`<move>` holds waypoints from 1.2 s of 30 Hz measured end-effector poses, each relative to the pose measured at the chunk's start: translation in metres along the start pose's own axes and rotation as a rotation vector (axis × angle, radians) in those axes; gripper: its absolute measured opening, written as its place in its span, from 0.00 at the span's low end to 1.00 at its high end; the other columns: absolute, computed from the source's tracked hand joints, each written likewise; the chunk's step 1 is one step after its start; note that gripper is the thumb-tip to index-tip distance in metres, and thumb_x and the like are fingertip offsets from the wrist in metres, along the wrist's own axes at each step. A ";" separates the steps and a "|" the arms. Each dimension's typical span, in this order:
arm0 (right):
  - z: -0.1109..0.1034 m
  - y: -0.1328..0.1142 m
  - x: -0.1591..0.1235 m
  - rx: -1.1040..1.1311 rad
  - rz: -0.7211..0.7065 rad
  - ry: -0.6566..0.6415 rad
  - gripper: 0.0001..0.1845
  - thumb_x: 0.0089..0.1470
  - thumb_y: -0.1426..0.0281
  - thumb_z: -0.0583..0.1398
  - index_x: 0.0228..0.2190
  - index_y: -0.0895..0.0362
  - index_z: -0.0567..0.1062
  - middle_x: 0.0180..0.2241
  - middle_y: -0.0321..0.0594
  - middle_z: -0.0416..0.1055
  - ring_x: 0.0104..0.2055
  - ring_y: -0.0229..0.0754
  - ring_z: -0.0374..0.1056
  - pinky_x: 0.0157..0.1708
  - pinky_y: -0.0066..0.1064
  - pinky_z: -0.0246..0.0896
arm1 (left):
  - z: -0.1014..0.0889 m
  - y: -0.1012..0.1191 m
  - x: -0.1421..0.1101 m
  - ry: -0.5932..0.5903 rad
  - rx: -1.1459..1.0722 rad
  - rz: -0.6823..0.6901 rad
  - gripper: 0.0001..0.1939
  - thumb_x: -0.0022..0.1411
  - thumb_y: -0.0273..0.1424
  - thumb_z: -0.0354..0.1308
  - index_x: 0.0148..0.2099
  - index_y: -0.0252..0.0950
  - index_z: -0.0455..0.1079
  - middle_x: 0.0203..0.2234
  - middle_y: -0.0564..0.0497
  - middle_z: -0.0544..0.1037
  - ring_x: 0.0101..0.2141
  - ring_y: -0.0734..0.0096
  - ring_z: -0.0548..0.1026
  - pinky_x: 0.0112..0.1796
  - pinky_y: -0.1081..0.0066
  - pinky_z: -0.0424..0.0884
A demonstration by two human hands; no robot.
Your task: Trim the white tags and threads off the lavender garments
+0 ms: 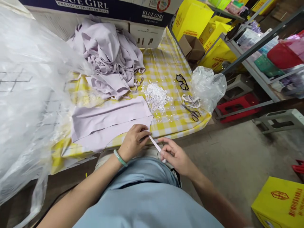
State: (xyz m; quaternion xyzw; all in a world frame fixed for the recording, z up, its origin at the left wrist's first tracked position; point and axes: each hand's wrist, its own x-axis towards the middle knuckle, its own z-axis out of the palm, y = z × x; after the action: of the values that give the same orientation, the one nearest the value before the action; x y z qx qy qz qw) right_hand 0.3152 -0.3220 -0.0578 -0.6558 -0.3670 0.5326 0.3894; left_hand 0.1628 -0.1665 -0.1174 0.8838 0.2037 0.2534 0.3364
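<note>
A flat piece of pale lilac fabric (111,118) lies along the near edge of the table. My left hand (135,139), with a green bangle at the wrist, pinches the fabric's right end where a narrow pale strap (155,144) comes off it. The strap runs taut to my right hand (174,155), whose fingers are closed on its other end. Beyond the fabric sits a heap of small white pieces (156,96), some scattered around it. A large pile of the same lilac fabric (104,47) rests farther back.
On the checked tablecloth (163,66), eyeglasses (182,82), scissors (192,112) and fabric scraps (191,100) lie to the right. Clear plastic sheeting (30,79) covers the left side. A crumpled plastic bag (209,84) hangs at the right edge, near a metal rack (251,72). Beer cartons (152,34) stand behind.
</note>
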 end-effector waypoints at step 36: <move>-0.025 -0.088 0.136 0.212 -0.281 0.159 0.16 0.54 0.56 0.62 0.32 0.58 0.76 0.16 0.25 0.51 0.17 0.28 0.42 0.16 0.23 0.35 | 0.001 0.001 0.001 0.150 -0.174 -0.079 0.08 0.66 0.28 0.53 0.44 0.38 0.73 0.42 0.45 0.73 0.43 0.63 0.72 0.44 0.62 0.72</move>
State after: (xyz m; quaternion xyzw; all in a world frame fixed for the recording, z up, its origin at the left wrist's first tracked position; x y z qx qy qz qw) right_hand 0.3557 -0.1653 -0.0312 -0.5934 -0.3649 0.4549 0.5547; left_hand 0.1645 -0.1674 -0.1175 0.8212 0.2401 0.3222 0.4052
